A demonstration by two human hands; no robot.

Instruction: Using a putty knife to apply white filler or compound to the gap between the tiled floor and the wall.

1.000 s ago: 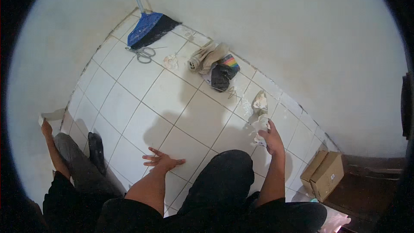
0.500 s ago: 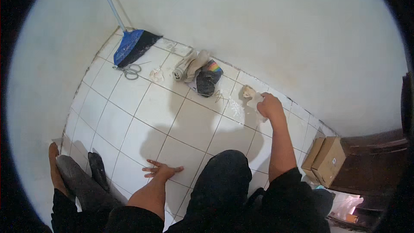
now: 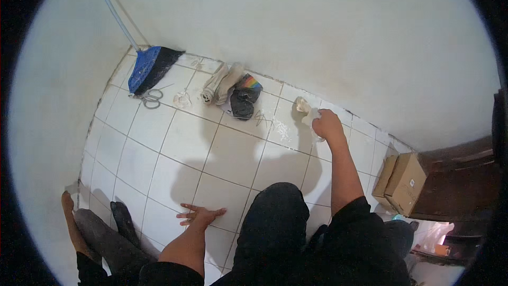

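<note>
Your spread left hand (image 3: 200, 216) braces best flat on the white square tiles (image 3: 182, 137); your right hand (image 3: 329, 127) pinches the crumpled off-white sheet (image 3: 311, 117) near the pale wall (image 3: 307, 26), so grip firmly

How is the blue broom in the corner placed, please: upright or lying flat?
The broom is upright: its black bristles meet the floor, and its handle rises beside the wall.
</note>
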